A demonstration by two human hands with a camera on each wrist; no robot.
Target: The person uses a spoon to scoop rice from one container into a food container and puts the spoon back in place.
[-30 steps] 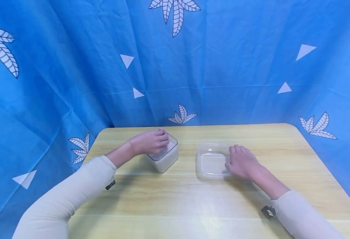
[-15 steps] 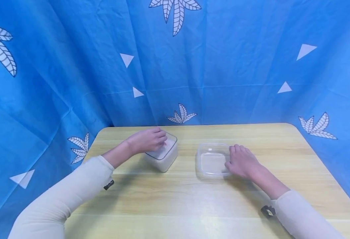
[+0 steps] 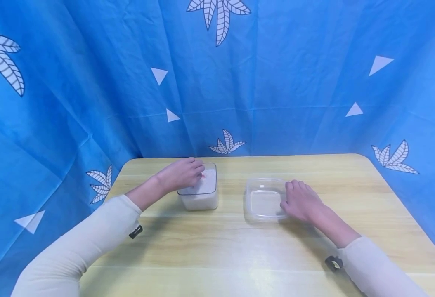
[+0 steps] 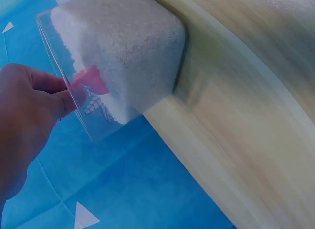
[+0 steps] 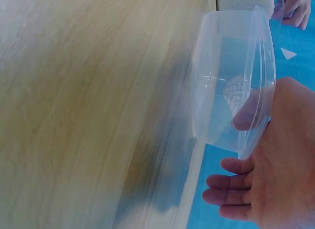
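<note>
L hand (image 3: 182, 173): pinches pink utensil (image 4: 92, 80), prob. scoop, inside clear sq. box (image 3: 200, 204) of white grains (image 3: 209, 180), on tbl. (image 3: 202, 243), left. R hand (image 3: 301, 200): grips clear tub (image 3: 265, 202), right edge; tub right of box. Adv.: hold tub flat, lift utensil level, slow.

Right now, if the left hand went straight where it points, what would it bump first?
The left hand, pinching a pink thing, would probably meet the white grains in the filled clear box first; the depth is unclear.
</note>
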